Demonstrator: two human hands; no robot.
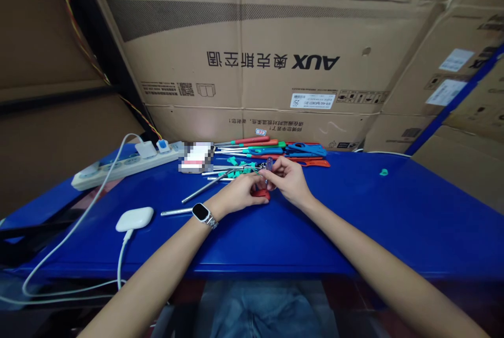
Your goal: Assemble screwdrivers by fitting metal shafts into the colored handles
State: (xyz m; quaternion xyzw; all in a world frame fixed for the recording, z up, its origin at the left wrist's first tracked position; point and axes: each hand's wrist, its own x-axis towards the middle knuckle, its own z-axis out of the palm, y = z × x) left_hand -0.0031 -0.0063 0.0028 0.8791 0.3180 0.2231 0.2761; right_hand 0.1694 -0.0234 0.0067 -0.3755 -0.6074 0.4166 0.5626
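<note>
My left hand point(243, 191) is closed around a red plastic piece point(261, 194) near the middle of the blue table. In my right hand point(290, 179) is a small screwdriver with a purple, see-through handle point(269, 162), held upright above the red piece. The fingers of both hands nearly meet, and they hide whether the screwdriver's tip touches it. Just beyond the hands lie small green plastic parts point(235, 173) and several metal tubes point(205, 190). A metal tube point(176, 212) also shows beside my left wrist; whether it joins the red piece is hidden.
Long-necked lighters with red, green and blue handles point(305, 149) lie at the back. A phone point(198, 157) and a power strip point(129, 162) are at the left, with a white earbud case point(135, 219) on a cable. Cardboard point(275, 28) walls the back. One green bit point(383, 172) lies right.
</note>
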